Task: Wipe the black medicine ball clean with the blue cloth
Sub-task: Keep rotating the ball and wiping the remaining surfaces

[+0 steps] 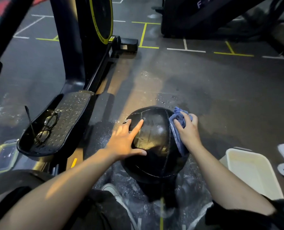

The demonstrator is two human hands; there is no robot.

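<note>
Low in the middle, the left hand (123,141) lies flat on the ball (154,143); the right hand (188,130) holds the cloth (176,118) against its right side.

- Your left hand (127,141) lies flat with fingers spread and straight, index finger pointing far, thumb stretched right.
- Your right hand (188,130) curls its fingers, gripping and pressing down.
- Both bare forearms reach forward from the near edge.
</note>
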